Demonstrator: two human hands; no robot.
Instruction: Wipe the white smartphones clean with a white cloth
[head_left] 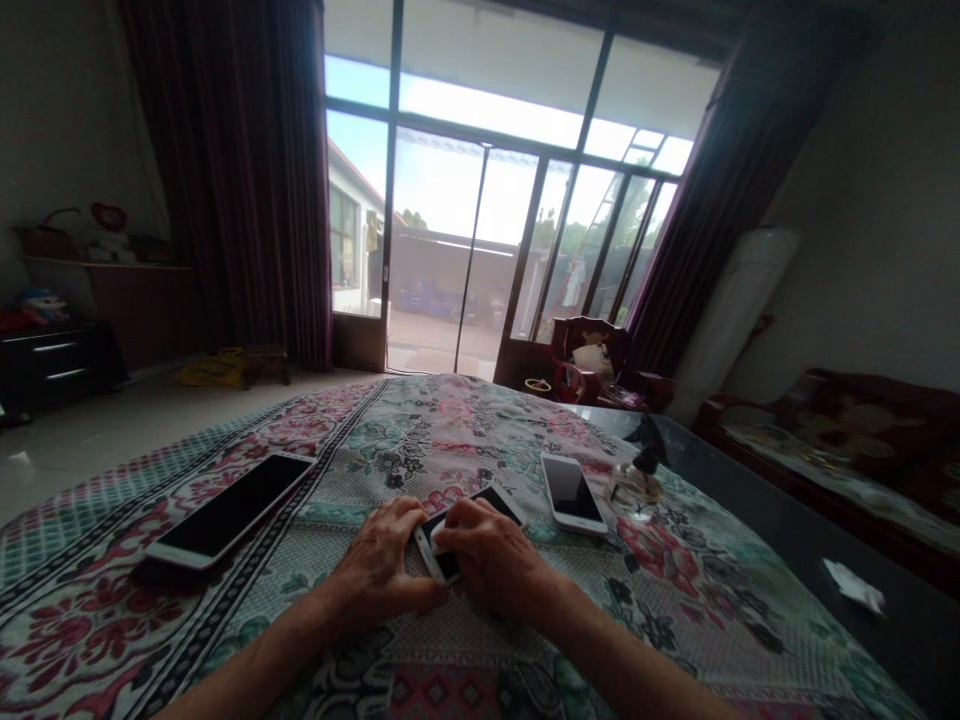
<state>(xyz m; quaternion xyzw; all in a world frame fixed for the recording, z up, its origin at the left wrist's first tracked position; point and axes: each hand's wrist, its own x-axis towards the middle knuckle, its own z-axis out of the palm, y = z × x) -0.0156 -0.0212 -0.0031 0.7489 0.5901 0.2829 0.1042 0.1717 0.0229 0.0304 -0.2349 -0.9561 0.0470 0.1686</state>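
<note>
A smartphone (501, 503) with a white frame and dark screen lies on the patterned cloth between my hands. My left hand (382, 560) grips its near left end, thumb on one side and fingers on the other. My right hand (499, 560) is closed over the screen, its fingers bunched around a small white wad (437, 535), mostly hidden. Right of my hands lies a second white smartphone (574, 494), screen up. Beside it stands a clear spray bottle (636, 490) with a black top. A larger white device with a dark screen (232, 510) rests at the left.
The floral cloth (360, 640) covers the surface under my hands. At the right, a crumpled white tissue (855, 586) lies on a dark tabletop (795, 530). Further off are a wooden chair (589, 350), a sofa (862, 410) and glass doors (465, 250) between dark curtains.
</note>
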